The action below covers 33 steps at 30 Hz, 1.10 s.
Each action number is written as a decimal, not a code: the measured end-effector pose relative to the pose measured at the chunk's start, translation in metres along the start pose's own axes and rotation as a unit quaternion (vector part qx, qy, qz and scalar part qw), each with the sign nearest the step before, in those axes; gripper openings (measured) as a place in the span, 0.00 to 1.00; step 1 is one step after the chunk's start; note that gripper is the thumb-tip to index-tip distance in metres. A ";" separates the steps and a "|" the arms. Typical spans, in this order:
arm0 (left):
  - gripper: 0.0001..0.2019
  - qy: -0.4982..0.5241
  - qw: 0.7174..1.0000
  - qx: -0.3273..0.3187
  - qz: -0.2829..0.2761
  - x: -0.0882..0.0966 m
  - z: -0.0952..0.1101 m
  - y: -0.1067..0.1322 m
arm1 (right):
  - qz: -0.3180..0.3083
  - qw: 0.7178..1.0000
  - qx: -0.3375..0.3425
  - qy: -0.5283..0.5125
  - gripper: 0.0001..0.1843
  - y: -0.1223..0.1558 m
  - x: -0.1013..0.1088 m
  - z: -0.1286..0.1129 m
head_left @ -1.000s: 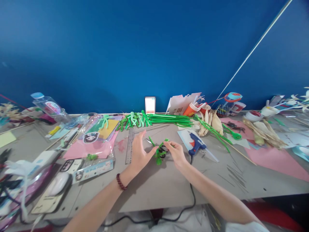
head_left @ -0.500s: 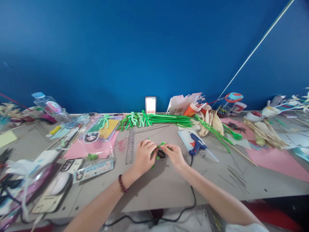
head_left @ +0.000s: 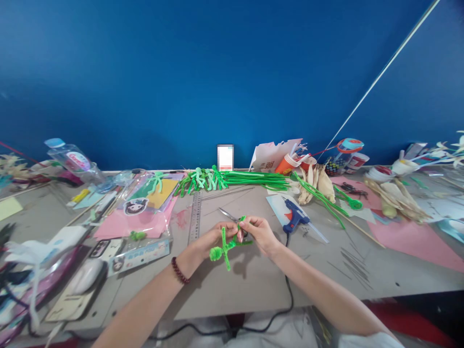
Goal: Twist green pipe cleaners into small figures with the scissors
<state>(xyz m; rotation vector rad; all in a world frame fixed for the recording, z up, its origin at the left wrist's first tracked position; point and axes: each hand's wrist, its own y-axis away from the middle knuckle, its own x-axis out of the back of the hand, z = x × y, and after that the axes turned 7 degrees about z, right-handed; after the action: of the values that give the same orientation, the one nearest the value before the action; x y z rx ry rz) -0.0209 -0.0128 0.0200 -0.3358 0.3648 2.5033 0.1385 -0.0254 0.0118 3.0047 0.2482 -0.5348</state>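
Note:
Both my hands meet over the grey board (head_left: 253, 285) in the middle of the table. My left hand (head_left: 210, 238), with a bead bracelet on its wrist, pinches a green pipe-cleaner figure (head_left: 225, 245) that has a curled ball at one end and crossing arms. My right hand (head_left: 261, 233) is closed on the other end of the same figure. A pair of scissors (head_left: 229, 215) lies just behind my fingers, partly hidden by them.
A metal ruler (head_left: 195, 217) lies left of my hands, a blue glue gun (head_left: 294, 217) to the right with its black cable running off the front edge. A pile of green pipe cleaners (head_left: 250, 179) lines the back. Pink paper, packets and a bottle crowd the left.
My hands have lifted the green figure off the board and turned it, so its curled end now points down left. The scissors show behind them again.

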 end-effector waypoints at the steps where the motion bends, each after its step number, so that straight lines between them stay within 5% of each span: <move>1: 0.17 0.005 1.000 0.003 0.003 0.000 0.001 0.000 | 0.010 1.000 -0.005 -0.010 0.17 -0.001 0.000 0.000; 5: 0.24 0.019 0.996 -0.025 0.085 0.000 0.006 0.000 | 0.128 0.992 0.009 0.007 0.19 -0.006 0.004 0.000; 8: 0.23 -0.087 0.978 -0.098 0.163 0.000 0.007 0.000 | 0.200 0.978 0.026 0.051 0.19 -0.009 0.007 0.000; 11: 0.18 -0.194 0.952 -0.108 0.212 -0.002 0.003 -0.003 | 0.229 0.970 0.024 0.076 0.17 -0.008 0.008 0.003; 14: 0.15 -0.193 0.949 -0.088 0.232 -0.004 -0.004 -0.007 | 0.218 0.972 0.018 0.090 0.16 -0.006 0.004 0.005; 20: 0.14 -0.065 0.985 -0.054 0.151 -0.003 -0.001 -0.005 | 0.102 0.993 -0.008 0.054 0.16 -0.003 0.001 -0.002; 25: 0.14 -0.009 0.997 -0.020 0.068 0.001 0.003 0.002 | -0.006 0.993 0.058 0.105 0.14 -0.006 0.011 -0.008; 30: 0.14 0.032 0.999 0.018 -0.025 0.000 0.001 0.005 | -0.036 0.996 0.043 0.067 0.11 -0.003 0.014 -0.004; 33: 0.15 0.035 0.999 0.020 -0.019 -0.001 -0.001 0.003 | -0.031 0.999 0.020 0.029 0.11 -0.003 0.013 0.000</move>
<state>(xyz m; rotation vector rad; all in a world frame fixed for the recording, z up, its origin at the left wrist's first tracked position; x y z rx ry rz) -0.0217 -0.0162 0.0197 -0.4115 0.4323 2.4473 0.1498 -0.0203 0.0075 3.0637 0.3399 -0.4642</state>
